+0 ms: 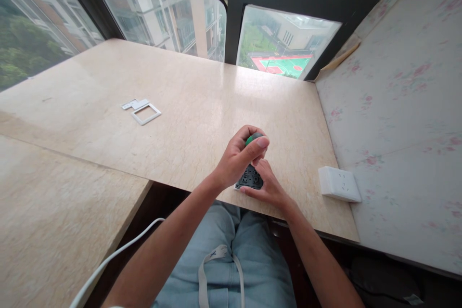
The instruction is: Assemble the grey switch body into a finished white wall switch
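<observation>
My left hand (pixel 238 155) is closed around the green and black handle of what looks like a screwdriver (pixel 254 137). Its shaft and tip are hidden behind my fingers. Just below it, a wall socket module (pixel 249 179) lies at the table's front edge with its black back facing up and a white rim showing at one corner. My right hand (pixel 269 185) grips that module from the right side, thumb along the near edge and fingers on the far side, close under my left hand.
On the left part of the pale tabletop (pixel 202 120) lie a white square frame (pixel 152 118) and small white plastic pieces (pixel 139 104). A white socket box (pixel 339 185) sits against the flowered wall at right. A white cable (pixel 119 250) runs below the table edge. Windows stand behind.
</observation>
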Available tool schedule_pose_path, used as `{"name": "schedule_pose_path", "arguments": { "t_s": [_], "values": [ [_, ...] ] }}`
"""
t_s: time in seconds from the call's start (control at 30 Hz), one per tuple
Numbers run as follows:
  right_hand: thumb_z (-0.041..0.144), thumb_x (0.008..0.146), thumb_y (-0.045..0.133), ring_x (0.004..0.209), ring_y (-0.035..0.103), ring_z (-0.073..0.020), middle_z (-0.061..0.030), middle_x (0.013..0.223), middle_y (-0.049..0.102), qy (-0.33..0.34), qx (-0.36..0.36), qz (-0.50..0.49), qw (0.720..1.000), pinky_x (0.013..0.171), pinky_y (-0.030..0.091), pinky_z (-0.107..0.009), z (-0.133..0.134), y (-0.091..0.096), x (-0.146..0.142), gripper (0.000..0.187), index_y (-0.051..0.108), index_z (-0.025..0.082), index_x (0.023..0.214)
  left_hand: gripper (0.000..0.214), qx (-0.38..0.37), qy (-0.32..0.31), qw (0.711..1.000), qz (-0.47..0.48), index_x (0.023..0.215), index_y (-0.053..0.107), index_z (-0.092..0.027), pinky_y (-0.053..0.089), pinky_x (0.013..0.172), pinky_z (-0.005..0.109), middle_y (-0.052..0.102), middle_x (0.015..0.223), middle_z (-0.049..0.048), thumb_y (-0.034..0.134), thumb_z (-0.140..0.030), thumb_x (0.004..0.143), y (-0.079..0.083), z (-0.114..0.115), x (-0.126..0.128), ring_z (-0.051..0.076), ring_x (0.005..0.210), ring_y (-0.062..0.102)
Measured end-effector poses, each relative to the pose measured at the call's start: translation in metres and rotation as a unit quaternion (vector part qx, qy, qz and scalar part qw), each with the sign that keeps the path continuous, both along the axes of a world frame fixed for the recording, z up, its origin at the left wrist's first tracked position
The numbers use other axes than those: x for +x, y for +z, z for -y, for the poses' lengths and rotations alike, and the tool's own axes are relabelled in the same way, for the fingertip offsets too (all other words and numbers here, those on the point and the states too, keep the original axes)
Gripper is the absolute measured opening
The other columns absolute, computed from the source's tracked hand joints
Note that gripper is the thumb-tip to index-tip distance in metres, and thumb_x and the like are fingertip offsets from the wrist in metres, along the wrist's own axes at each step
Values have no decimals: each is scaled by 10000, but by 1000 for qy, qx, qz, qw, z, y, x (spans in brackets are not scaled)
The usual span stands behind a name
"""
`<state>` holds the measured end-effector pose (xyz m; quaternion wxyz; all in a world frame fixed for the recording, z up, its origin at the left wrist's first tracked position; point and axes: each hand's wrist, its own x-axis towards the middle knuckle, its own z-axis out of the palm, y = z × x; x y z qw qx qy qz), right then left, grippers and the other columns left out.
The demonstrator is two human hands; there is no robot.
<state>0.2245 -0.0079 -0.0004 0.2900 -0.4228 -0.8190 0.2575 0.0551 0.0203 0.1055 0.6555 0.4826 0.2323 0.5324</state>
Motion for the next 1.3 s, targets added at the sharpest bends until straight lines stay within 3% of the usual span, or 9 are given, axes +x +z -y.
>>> {"name": "schedule_pose_path", "arguments": {
  "t_s": [0.5,0.67,0.77,0.93,1.1,1.23,1.3],
  "values": [
    [531,860,700,1298,490,-380,-130,1398,553,-2,14,-9,1000,1083,422,-569,2,1,-3,671,459,272,1430,434,5,-2,999,35,989,435,-233,347,527,212,524,646,-76,711,-541,859,-7,-1,6,81,545,421],
    [543,858,693,1319,479,-387,-122,1412,551,-3,11,-9,1000,1108,398,-574,2,2,-4,692,449,280,1450,449,12,-6,1000,3,944,471,-231,346,527,211,521,681,-68,770,-537,809,-13,-3,1,77,558,426],
    [520,849,709,1278,503,-380,-132,1396,558,-7,15,-7,1000,1075,423,-574,2,0,-3,680,469,266,1432,401,33,9,999,-6,904,521,-215,391,564,232,538,712,-41,714,-562,851,-11,-3,-1,93,589,469],
    [492,835,740,1258,505,-359,-151,1356,571,-10,34,-18,999,1059,440,-565,3,-4,-3,677,487,242,1411,428,64,47,995,-55,917,697,-181,457,724,277,595,954,54,581,-592,934,-3,3,-5,146,799,541],
    [507,827,743,1265,506,-368,-153,1355,576,-14,31,-10,999,1070,428,-581,3,-5,-3,652,529,230,1376,417,-6,-1,1000,9,1084,646,-187,467,658,275,625,785,26,538,-572,962,3,7,-6,149,698,571],
    [530,814,750,1236,525,-371,-149,1321,604,-14,26,-11,1000,1035,459,-573,2,-5,-2,640,560,225,1343,520,1,-26,999,27,1035,604,-171,412,550,258,585,673,0,452,-663,959,-2,4,-3,120,554,492],
    [533,815,750,1248,523,-374,-143,1335,602,-12,24,-14,1000,1047,452,-578,2,-5,-3,654,550,241,1364,581,20,-37,999,32,1051,561,-189,399,534,249,572,681,-17,503,-745,889,-6,3,-1,105,537,460]
  ]
}}
